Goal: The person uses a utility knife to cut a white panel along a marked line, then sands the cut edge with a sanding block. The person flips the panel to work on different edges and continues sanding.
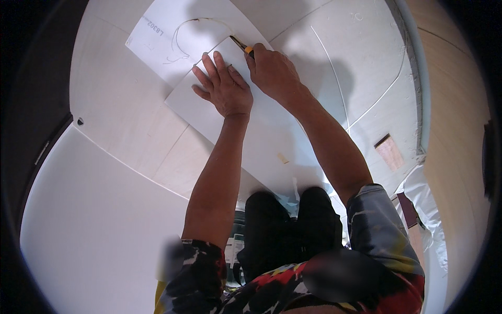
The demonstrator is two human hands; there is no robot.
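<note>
Left hand (pixel 225 88): laid palm down on the white panel (pixel 269 131), fingers spread wide, its fingertips close to the panel's far edge; nothing seen in its grasp. Right hand (pixel 276 74): closed around the orange and dark handle of a cutter (pixel 241 45), thumb side toward the left hand; cutter tilted, tip pointing up-left at the panel's far corner. Whether the tip touches the panel: cannot tell. Panel runs from the cutter back toward the person's knees, with a small tan scrap (pixel 283 158) on it between the forearms. Beyond its far edge lies a second white sheet (pixel 157 44), faint print near one corner; the two meet or overlap near the left fingers. A thin curled strand (pixel 196 19) loops over that sheet, one end near the cutter tip. Right of the right forearm, thin white strips (pixel 334 72) lie on the pale surface (pixel 374 52), crossing at their near end. Farther right: brown piece (pixel 391 153), flat, dark along one edge. Crumpled clear plastic (pixel 426 220) near the right sleeve (pixel 381 222).
</note>
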